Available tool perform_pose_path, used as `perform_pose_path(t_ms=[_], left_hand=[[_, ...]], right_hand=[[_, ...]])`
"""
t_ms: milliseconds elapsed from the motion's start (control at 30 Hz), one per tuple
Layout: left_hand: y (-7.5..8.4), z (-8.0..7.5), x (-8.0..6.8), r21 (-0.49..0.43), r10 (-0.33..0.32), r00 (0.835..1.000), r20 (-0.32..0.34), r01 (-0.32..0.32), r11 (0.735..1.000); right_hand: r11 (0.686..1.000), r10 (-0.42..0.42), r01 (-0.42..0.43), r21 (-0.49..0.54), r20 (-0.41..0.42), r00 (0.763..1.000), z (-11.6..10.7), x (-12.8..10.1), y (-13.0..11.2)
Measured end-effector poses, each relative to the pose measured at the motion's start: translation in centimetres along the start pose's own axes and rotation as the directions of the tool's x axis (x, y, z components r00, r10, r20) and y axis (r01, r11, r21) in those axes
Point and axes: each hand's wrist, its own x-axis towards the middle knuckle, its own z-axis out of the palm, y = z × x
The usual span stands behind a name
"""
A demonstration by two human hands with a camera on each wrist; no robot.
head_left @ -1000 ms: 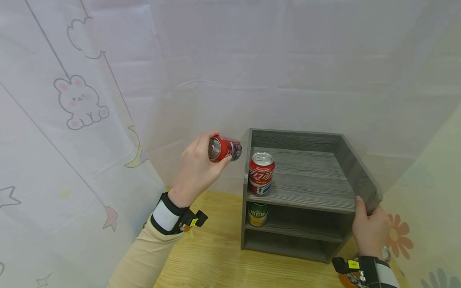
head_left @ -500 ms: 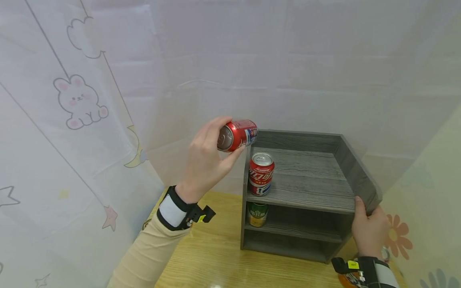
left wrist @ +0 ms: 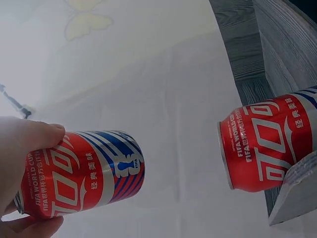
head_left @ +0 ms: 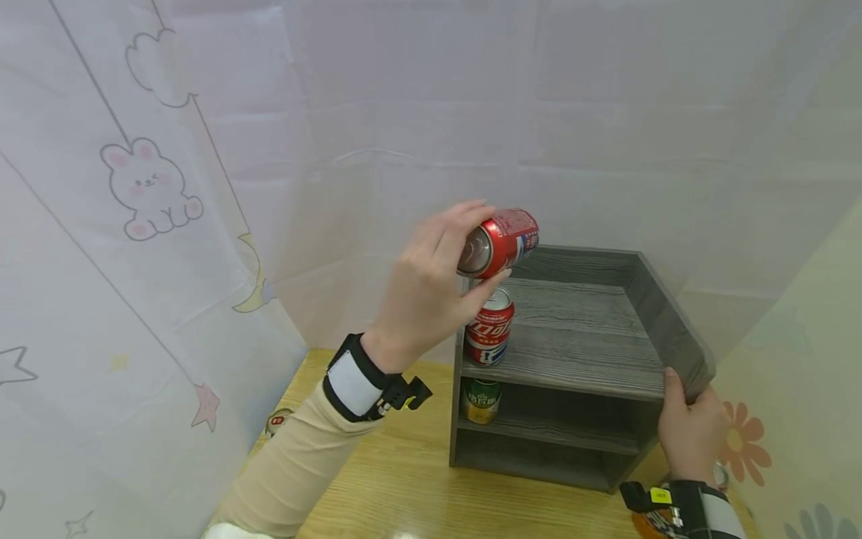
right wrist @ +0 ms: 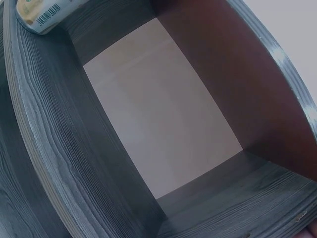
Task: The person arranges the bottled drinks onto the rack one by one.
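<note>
My left hand grips a red cola can lying on its side in the air, above the left wall of a grey wooden shelf unit. A second red cola can stands upright on the top shelf at the left, just below the held one. A green and yellow can stands on the middle shelf under it. My right hand holds the shelf unit's front right corner, thumb on the top edge.
The shelf unit stands on a light wooden table. White curtains with a rabbit drawing hang to the left and behind. A small round object lies on the table beside my left sleeve. The bottom shelf holds nothing.
My left hand has carried the red can up and to the right, from left of the shelf unit to over its left wall. The right hand has stayed on the corner.
</note>
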Motion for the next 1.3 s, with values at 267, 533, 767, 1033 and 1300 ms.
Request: perform_pose_path(t_ms=[267,533,767,1033,1300], left_hand=[[1.2,1.8,0.9,0.018,0.061,0.995,0.082,-0.063,0.998],[1.5,3.7,0.4,0.004,0.069,0.982,0.178,-0.071,0.997],[1.9,4.9,-0.5,-0.004,0.038,0.959,0.282,-0.038,0.999],[2.1,6.1,-0.9,0.003,0.021,0.888,0.46,-0.025,1.0],[2.3,7.1,-1.2,0.035,0.004,0.795,0.607,-0.032,0.999]], right_hand=[[1.0,-0.001,0.001,-0.01,-0.031,1.0,-0.1,0.1,0.2],[0.999,-0.031,0.031,0.007,-0.038,0.999,-0.1,0.0,0.1],[1.0,-0.025,0.025,0.004,-0.056,0.998,0.0,0.1,0.2],[0.999,-0.033,0.034,0.008,-0.067,0.997,0.0,0.1,0.4],[1.0,-0.03,0.029,-0.012,-0.068,0.997,-0.1,0.0,0.2]])
